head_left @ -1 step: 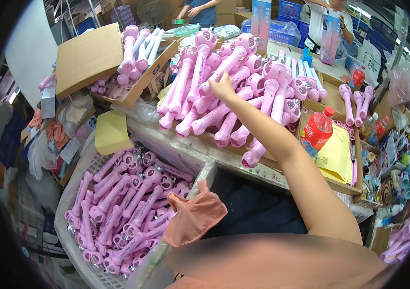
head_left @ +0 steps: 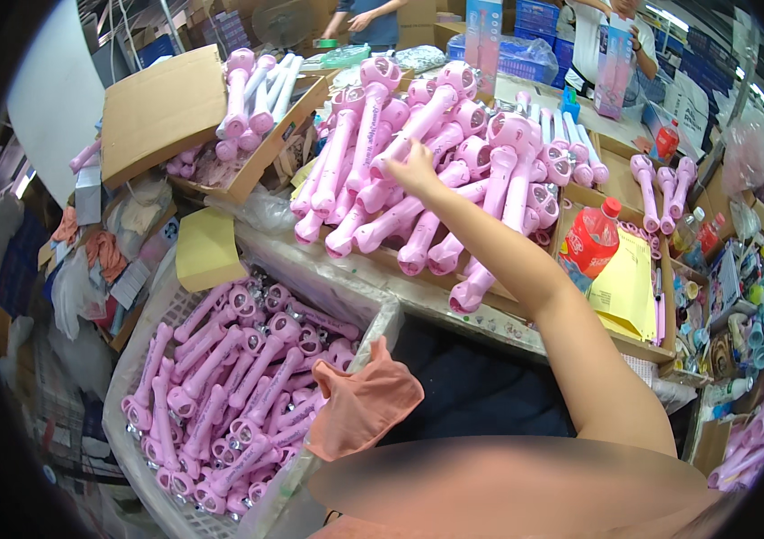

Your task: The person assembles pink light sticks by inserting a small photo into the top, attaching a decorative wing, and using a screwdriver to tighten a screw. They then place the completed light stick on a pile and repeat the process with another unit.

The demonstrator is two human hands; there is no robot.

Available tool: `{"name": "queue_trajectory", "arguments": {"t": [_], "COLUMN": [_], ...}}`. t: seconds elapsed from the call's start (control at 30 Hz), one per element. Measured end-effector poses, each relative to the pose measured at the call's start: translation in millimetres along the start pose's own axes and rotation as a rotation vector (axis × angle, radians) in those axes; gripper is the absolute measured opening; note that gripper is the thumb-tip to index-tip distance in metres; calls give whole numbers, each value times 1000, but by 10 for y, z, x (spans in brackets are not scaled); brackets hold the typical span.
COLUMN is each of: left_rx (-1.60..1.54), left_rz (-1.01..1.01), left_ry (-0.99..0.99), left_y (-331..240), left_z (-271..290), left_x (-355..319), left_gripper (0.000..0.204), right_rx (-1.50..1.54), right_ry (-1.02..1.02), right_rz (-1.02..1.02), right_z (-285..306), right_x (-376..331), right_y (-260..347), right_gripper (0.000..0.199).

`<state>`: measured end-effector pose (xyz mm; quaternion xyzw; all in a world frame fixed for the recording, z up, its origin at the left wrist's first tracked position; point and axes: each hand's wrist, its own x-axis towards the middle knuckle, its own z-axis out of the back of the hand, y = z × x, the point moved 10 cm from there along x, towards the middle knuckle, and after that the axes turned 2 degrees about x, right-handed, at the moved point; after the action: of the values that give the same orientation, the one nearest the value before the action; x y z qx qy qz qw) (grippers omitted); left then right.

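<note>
My right hand point(head_left: 412, 169) reaches forward over a heap of pink plastic wands on the table. Its fingers are closed about the lower end of a pink wand point(head_left: 427, 126) lying slantwise on top, whose round head with clear windows points away from me. Other pink wands point(head_left: 501, 180) lie under and beside my hand, some overhanging the table's front edge. My left hand is out of view. Below the table at left, a plastic-lined crate point(head_left: 121, 382) holds many more such wands point(head_left: 256, 386). A peach cloth point(head_left: 366, 395) drapes over its near right rim.
An open carton point(head_left: 166, 108) with pink and white wands stands at back left. A yellow card point(head_left: 207, 250) lies at the crate's far edge. Right of the heap are a red-labelled bottle point(head_left: 591, 241) and yellow papers point(head_left: 626, 283). Two people point(head_left: 373, 22) point(head_left: 611, 45) work across the table.
My right hand and forearm have shifted very slightly, with the fingers a little differently set at the wand's end. The wands lie as before.
</note>
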<state>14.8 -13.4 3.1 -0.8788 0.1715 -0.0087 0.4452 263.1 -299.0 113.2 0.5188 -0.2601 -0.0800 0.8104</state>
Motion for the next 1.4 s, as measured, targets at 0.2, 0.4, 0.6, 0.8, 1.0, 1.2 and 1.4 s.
{"name": "queue_trajectory", "arguments": {"t": [0.2,0.4,0.6,0.8,1.0,1.2,1.4], "left_rx": [89,234,541,1318,660,438,1129], "left_rz": [50,65,-79,-695,-98,-20,-494], "left_ry": [53,207,496,610,589,582,501], "left_y": [215,463,404,326,875,925,732], "left_z": [-167,-616,-1415,-2015,-1866,-2039,-2119], "left_x": [83,115,21,-150,109,-49,237], "left_gripper": [66,56,46,36,49,68,45], "right_rx": [-421,-685,-328,-798,-932,-916,-786], "right_ry": [-171,-993,-610,-231,-76,-234,-284], "right_rz": [583,279,196,755,1050,896,755], "right_z": [1357,2805,2853,2258,1915,1984,2249], "right_x": [-1773,-2332,-2284,-2610,-2900,-2812,-2938], "right_y": [671,-233,-651,213,436,392,292], "right_gripper": [56,94,84,53,47,43,46]}}
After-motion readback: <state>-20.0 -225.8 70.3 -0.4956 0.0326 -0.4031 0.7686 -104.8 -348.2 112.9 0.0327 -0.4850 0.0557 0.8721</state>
